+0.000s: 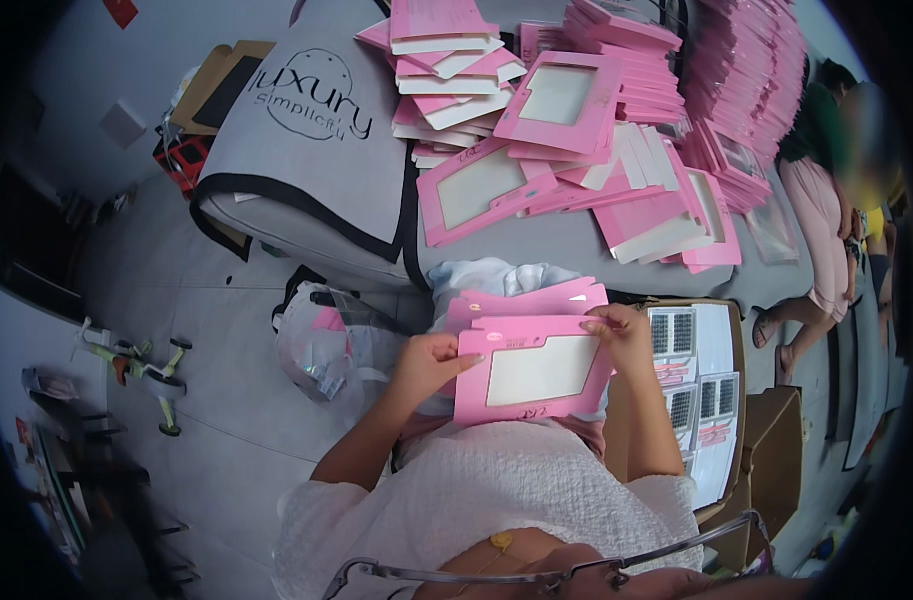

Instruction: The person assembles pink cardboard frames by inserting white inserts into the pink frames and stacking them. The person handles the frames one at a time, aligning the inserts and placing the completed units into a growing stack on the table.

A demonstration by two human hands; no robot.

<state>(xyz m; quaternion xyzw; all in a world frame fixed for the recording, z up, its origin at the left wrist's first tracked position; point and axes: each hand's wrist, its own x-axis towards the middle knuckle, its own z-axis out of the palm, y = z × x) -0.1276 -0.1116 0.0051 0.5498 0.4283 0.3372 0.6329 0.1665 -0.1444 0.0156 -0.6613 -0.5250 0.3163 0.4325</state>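
Carton (541, 371), pink, pale-windowed, sat at dial's centre; left hand (428, 362) pinched its ten-o'clock edge, fingers nearly closed; right hand (621, 332) likewise gripped two-o'clock corner. Second carton (526, 303) lay just behind; piled cartons (561, 95) covered sofa (321, 190) toward twelve.

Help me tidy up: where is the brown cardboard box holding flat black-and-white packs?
The box is right of centre in the head view, beside the bare right forearm, near the grey couch.

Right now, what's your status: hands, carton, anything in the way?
Pink windowed carton held: left hand at left edge, right hand at upper right corner. No clutter in front; second pink carton behind.
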